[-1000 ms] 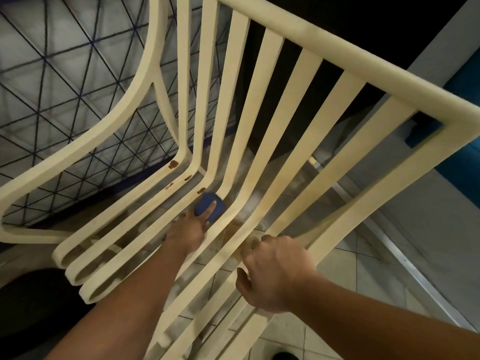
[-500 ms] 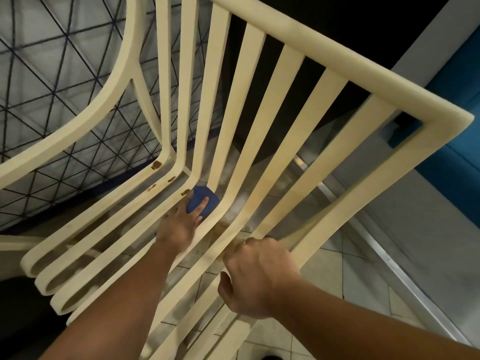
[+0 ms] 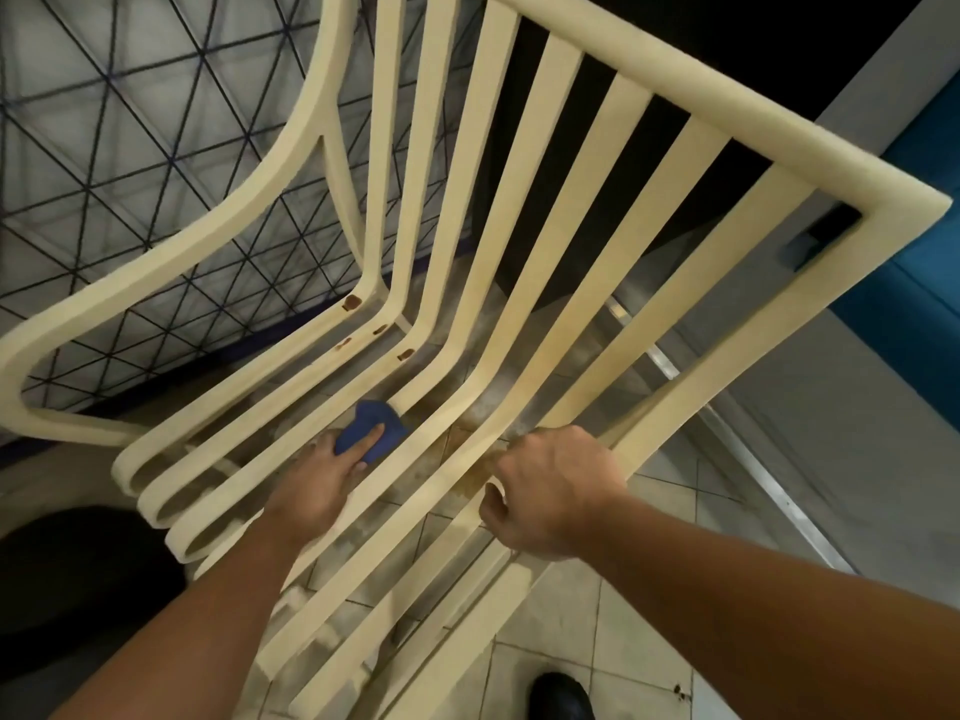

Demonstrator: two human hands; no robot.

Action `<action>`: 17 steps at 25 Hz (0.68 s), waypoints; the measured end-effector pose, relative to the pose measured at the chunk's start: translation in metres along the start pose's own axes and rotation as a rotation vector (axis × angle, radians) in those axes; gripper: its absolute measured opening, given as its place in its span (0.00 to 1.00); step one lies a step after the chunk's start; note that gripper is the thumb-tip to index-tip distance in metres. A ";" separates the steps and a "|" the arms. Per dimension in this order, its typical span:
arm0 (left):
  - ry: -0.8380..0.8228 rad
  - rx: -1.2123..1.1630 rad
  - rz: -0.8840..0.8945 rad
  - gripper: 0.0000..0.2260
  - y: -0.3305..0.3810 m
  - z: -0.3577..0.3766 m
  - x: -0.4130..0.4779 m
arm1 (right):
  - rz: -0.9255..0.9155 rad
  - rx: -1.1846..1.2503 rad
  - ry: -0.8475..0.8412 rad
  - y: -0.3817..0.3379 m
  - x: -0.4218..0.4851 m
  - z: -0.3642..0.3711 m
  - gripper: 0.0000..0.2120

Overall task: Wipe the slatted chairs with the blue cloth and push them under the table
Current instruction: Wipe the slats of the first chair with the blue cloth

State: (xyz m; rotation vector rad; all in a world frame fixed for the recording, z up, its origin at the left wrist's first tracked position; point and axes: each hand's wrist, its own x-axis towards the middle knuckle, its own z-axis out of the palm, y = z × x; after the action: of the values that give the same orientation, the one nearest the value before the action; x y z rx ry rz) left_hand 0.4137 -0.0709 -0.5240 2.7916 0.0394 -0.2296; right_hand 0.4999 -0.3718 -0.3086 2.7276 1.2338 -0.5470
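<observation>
Black shoe [image 3: 563, 696] is standing on the tiled floor [image 3: 597, 641] at the bottom edge of view, just beside the near end of the chair's slats.

Slatted chair [image 3: 587, 163], cream plastic, is leaning tilted over the floor, with the seat slats running away from the person and bending up into the backrest.

Right hand [image 3: 550, 491] is gripping one of the right-side seat slats, fingers curled round it and knuckles facing up.

Left hand [image 3: 317, 480] is reaching in over the middle seat slats. One finger is lying straight across the blue cloth [image 3: 371, 431] and pressing it down (the other fingers are mostly hidden, so no curl is showing).

Blue cloth is sitting bunched on a middle slat, just short of the bend between seat and backrest.

Brown rust-coloured spots [image 3: 352, 302] are showing on the left slats at that bend, beyond the cloth.

A dark round object [image 3: 62, 574] is lying low at the left, under the chair's armrest; it is too dark to identify.

A metal floor strip [image 3: 769, 485] is running diagonally along the tiles at the right.

Beyond the chair, a wire mesh panel [image 3: 130, 137] is filling the far left, and a blue wall surface [image 3: 914, 304] is showing at the far right.
</observation>
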 end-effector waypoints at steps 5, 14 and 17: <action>-0.141 -0.037 -0.108 0.31 -0.024 -0.016 -0.067 | 0.037 -0.025 0.034 0.000 -0.001 0.003 0.20; -0.290 0.030 -0.333 0.32 -0.029 -0.061 -0.119 | 0.059 -0.013 0.055 0.002 0.001 0.015 0.22; -0.343 0.032 -0.461 0.19 -0.021 -0.079 -0.122 | 0.056 -0.038 0.061 0.001 0.000 0.012 0.22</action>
State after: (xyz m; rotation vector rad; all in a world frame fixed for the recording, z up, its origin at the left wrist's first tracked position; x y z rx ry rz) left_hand 0.3044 -0.0244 -0.4377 2.6940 0.6007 -0.8194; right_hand 0.4976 -0.3757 -0.3198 2.7571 1.1643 -0.4340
